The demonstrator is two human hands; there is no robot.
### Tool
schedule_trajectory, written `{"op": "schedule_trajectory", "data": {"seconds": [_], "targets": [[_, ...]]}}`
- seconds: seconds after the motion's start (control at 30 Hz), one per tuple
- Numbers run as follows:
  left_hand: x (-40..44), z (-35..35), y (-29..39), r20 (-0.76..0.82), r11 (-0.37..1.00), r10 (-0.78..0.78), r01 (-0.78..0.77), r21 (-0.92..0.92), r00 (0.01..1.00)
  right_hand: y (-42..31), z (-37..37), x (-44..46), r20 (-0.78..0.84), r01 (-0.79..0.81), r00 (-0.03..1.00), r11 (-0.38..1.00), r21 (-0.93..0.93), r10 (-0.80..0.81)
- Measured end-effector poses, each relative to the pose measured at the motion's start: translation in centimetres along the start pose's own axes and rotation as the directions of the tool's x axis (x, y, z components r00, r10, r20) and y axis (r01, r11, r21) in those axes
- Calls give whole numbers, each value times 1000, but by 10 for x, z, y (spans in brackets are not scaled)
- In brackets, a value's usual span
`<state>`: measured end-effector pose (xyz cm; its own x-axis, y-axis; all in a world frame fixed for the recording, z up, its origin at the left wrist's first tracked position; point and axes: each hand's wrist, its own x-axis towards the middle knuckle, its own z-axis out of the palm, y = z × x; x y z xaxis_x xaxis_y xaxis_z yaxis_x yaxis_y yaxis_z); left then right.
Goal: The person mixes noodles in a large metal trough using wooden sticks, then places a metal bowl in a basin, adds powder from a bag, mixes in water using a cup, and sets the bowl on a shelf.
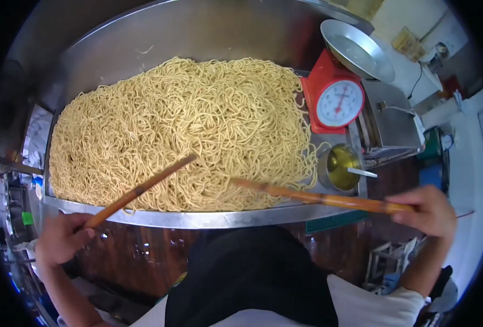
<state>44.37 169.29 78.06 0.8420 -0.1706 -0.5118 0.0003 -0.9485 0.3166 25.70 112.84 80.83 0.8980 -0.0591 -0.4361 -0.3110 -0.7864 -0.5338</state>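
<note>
A broad heap of yellow noodles (160, 120) covers most of a metal tray (214, 219). My left hand (64, 237), at the tray's front left, is closed round a wooden stick (130, 197) whose tip points up and right over the noodles. At the right, my right hand (427, 210) grips a second, longer-looking wooden stick (328, 200). It reaches leftward across the tray's front edge, with its tip against the noodles. The two tips lie a short way apart near the heap's front middle.
A red dial scale (328, 90) with a metal pan (356, 49) stands at the tray's right end. Below it sits a metal pot (339, 166) of yellow liquid with a handle sticking out. A steel box (391, 117) is further right. The tray's metal back wall (198, 32) rises behind the noodles.
</note>
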Motion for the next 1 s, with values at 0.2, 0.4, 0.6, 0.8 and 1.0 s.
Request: {"op": "schedule_trajectory", "data": {"seconds": [0.2, 0.4, 0.6, 0.8, 1.0], "targets": [[137, 117, 78, 37, 916, 252, -251, 313, 967, -10, 59, 64, -229, -129, 973, 886, -445, 27], [125, 122, 109, 220, 832, 438, -486, 269, 872, 10, 71, 72, -297, -74, 955, 960, -271, -10], [53, 36, 13, 430, 990, -7, -53, 128, 903, 34, -4, -72, -237, -287, 907, 921, 263, 350], [95, 148, 80, 365, 918, 310, -376, 127, 878, 17, 31, 5, -173, -58, 984, 996, -70, 45], [27, 34, 7, 402, 994, 88, -106, 23, 911, 75, -22, -92, -399, 26, 909, 971, -236, -122]]}}
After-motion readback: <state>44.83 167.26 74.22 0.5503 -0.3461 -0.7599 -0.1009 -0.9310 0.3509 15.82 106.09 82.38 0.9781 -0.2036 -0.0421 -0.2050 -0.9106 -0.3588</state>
